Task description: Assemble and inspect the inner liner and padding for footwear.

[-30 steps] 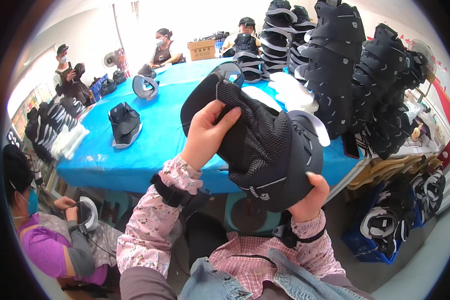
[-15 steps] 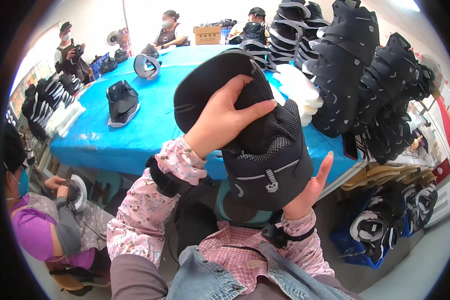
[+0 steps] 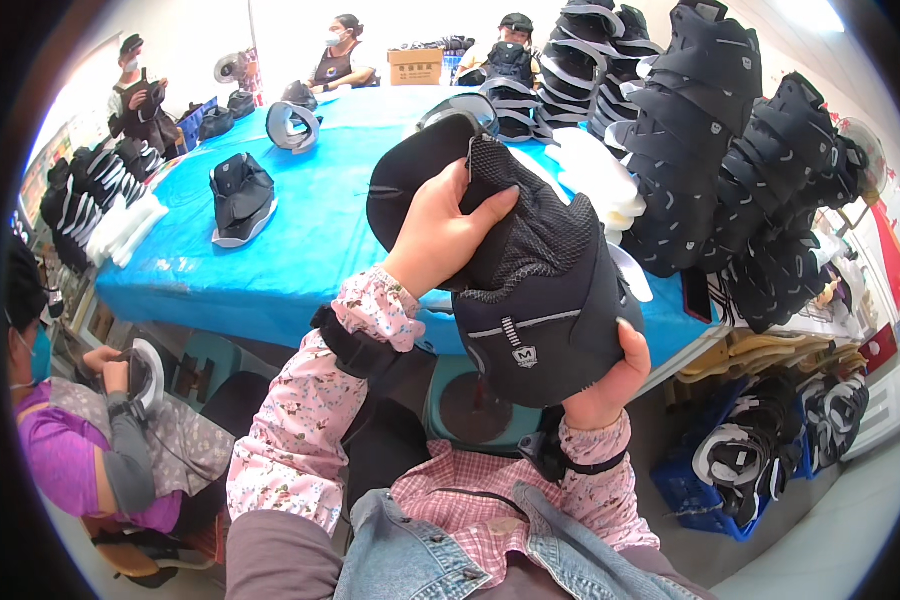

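Observation:
I hold a black shoe upper (image 3: 545, 340) in both hands above the near edge of the blue-covered table. Its rounded heel end, with a small light badge and a grey strip, hangs toward me, while the mesh-lined opening faces up. My left hand (image 3: 432, 232) grips the far part at the opening, thumb on the mesh and some fingertips hidden inside. Under the heel end, my right hand (image 3: 607, 385) clasps the near right side with its thumb up along the edge; its other fingers are mostly hidden beneath.
Another black upper (image 3: 242, 200) and a ring-shaped one (image 3: 293, 128) sit on the blue table (image 3: 320, 230). White pads (image 3: 600, 175) and tall stacks of uppers (image 3: 675, 150) stand right. Blue crates (image 3: 705, 495) are on the floor. A co-worker (image 3: 80, 430) sits at left; others are behind the table.
The upper's far end has dropped and tilted, uncovering a grey-rimmed piece behind it. My left hand has moved slightly down with it. My right thumb has bent in against the heel side.

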The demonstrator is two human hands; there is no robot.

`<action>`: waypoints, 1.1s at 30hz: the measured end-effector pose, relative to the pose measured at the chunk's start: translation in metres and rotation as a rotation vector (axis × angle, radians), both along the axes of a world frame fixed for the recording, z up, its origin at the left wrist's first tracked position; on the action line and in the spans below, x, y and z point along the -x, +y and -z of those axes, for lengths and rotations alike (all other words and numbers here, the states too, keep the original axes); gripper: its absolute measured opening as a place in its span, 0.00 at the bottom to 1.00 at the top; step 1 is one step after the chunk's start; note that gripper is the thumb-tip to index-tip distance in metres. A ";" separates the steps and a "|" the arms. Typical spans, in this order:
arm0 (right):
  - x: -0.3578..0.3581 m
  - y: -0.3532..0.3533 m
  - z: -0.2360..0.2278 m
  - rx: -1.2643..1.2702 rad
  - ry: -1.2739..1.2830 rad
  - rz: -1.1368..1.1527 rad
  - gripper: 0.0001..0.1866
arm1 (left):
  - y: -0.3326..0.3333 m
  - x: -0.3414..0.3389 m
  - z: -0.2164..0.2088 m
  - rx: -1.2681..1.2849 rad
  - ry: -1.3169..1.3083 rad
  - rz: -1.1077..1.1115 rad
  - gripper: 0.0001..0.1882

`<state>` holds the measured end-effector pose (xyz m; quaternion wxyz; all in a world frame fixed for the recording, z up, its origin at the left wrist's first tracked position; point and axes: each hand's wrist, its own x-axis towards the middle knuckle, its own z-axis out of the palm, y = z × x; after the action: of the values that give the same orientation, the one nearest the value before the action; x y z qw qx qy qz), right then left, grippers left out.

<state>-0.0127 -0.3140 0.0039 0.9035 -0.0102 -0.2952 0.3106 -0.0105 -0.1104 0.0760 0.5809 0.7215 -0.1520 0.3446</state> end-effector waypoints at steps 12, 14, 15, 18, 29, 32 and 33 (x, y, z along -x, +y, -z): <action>0.000 -0.002 0.015 0.158 0.050 0.173 0.22 | 0.003 0.004 0.005 -0.022 0.172 0.011 0.17; -0.006 -0.007 0.017 0.144 -0.013 0.181 0.23 | 0.002 0.010 -0.001 -0.070 0.165 -0.033 0.18; -0.008 -0.009 0.018 0.132 -0.075 0.189 0.23 | 0.003 0.013 -0.001 -0.008 0.154 0.105 0.18; 0.004 -0.007 0.001 0.319 -0.166 0.478 0.28 | 0.003 0.037 -0.031 0.222 0.377 0.373 0.18; -0.006 -0.010 0.030 -0.048 -0.042 -0.144 0.37 | -0.030 0.017 -0.006 -0.186 -0.040 -0.008 0.14; -0.002 -0.007 0.021 -0.033 -0.049 -0.155 0.33 | -0.029 0.008 -0.002 -0.248 -0.078 -0.047 0.15; -0.001 -0.007 0.018 -0.027 -0.054 -0.159 0.32 | -0.030 0.008 0.000 -0.236 -0.078 -0.033 0.15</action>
<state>-0.0116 -0.3214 -0.0144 0.8676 0.0171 -0.3237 0.3770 -0.0184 -0.1405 0.0764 0.4798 0.7734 -0.2019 0.3617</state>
